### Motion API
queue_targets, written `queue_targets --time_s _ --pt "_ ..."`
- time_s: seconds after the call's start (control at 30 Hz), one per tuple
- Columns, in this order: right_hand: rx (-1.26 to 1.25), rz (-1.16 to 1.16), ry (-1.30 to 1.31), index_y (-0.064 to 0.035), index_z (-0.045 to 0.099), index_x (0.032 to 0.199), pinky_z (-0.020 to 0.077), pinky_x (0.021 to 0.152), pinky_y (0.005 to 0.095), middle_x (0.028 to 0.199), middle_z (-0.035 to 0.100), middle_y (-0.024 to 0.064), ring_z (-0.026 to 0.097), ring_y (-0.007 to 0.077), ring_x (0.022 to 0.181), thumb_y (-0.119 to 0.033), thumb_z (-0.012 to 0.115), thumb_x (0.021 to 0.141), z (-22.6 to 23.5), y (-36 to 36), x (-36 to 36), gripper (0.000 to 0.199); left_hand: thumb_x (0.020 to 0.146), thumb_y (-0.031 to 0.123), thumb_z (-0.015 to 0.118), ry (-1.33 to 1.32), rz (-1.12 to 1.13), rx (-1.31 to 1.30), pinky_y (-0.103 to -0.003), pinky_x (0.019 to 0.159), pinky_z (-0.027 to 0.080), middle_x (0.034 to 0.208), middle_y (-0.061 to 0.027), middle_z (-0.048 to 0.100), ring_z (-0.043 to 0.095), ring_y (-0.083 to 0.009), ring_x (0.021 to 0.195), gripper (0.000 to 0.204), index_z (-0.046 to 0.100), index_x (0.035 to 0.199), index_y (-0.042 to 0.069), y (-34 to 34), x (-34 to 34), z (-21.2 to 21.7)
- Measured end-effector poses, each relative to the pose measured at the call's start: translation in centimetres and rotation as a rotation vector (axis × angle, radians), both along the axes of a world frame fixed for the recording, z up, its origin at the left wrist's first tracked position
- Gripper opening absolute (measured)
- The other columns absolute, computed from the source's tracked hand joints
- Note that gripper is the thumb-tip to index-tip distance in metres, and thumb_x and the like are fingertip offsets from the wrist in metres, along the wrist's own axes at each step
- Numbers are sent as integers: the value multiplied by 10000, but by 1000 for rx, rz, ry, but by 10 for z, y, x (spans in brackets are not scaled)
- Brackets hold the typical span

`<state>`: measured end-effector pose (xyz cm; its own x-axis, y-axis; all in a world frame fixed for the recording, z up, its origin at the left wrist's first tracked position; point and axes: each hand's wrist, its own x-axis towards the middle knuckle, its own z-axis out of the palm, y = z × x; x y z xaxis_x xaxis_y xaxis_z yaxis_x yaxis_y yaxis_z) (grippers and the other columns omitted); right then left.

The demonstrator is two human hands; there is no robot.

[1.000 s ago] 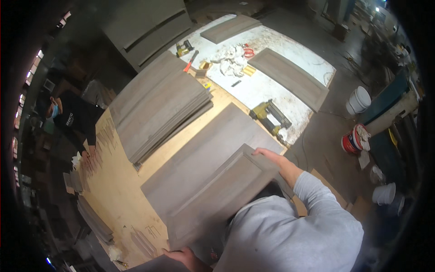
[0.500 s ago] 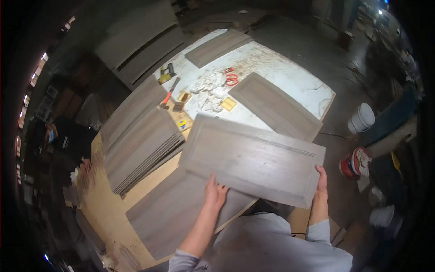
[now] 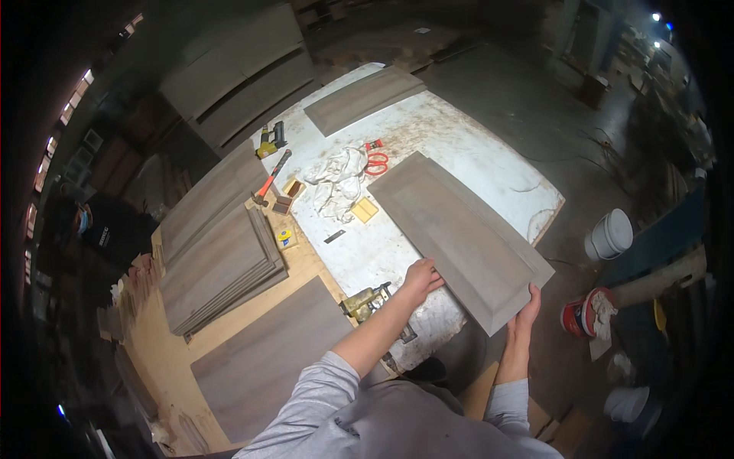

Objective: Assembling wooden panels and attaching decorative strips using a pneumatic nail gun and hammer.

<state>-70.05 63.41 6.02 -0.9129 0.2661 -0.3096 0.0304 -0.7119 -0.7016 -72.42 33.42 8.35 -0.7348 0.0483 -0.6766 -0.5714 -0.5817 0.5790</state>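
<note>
A grey-brown cabinet door [image 3: 462,229] with a framed, recessed centre lies at a slant over the right side of the white table. My left hand [image 3: 424,279] grips its left long edge, the fingers partly tucked against the rim. My right hand [image 3: 525,310] is closed on the near right corner, thumb on top. Whatever is directly beneath the door is hidden. Close to my left forearm, a yellow-green nail gun [image 3: 367,302] rests on the table, partly covered by that arm.
Several stacked doors [image 3: 218,268] stand at left, beside a flat grey-brown panel [image 3: 271,359]. Another door [image 3: 363,99] lies at the far end. A hammer [image 3: 271,180], second nail gun [image 3: 271,139], white cloth [image 3: 340,180] and red-handled scissors [image 3: 377,162] lie between. Buckets [image 3: 609,234] stand right.
Both hands have swung the door clockwise and away from me, over the spot where another door lay. The nail gun and a small dark metal plate have come into view.
</note>
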Motion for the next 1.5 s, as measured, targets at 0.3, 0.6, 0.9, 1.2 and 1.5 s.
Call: queue_targets --time_s 0.3,0.6,0.9,1.2,1.5 --pt "-2 36 -167 -5 546 1327 496 1005 415 1271 623 125 610 293 1171 -278 586 938 -3 -22 -45 478 1035 347 540 -15 -127 -184 -418 955 540 1313 -107 628 638 -264 1182 420 551 1341 60 -53 57 11" --pt "-2 82 -192 -11 548 1333 507 1009 424 1273 631 132 615 305 1174 -313 599 924 -9 -9 -50 510 1042 366 542 -58 -26 -168 -428 996 528 1382 -144 600 620 -269 1213 458 532 1386 63 -99 135 15" --pt "56 57 -213 -12 544 1350 500 1005 427 1281 632 137 614 313 1173 -345 627 895 -1 -16 -51 570 1044 380 538 -31 -19 -161 -440 991 530 1369 -131 606 613 -273 1215 428 533 1348 79 -97 145 10" --pt "107 21 -226 -6 543 1355 500 999 424 1301 625 156 614 321 1171 -368 634 881 -1 -15 -57 603 1043 363 540 -65 43 -158 -445 958 555 1353 -149 606 626 -287 1198 417 533 1334 65 -101 163 -2" --pt "72 38 -218 -8 552 1353 480 1014 418 1298 631 157 610 327 1165 -390 636 878 -4 -18 -59 616 1044 338 532 -91 26 -149 -445 959 553 1329 -130 618 636 -275 1178 424 530 1355 51 -93 168 -5"
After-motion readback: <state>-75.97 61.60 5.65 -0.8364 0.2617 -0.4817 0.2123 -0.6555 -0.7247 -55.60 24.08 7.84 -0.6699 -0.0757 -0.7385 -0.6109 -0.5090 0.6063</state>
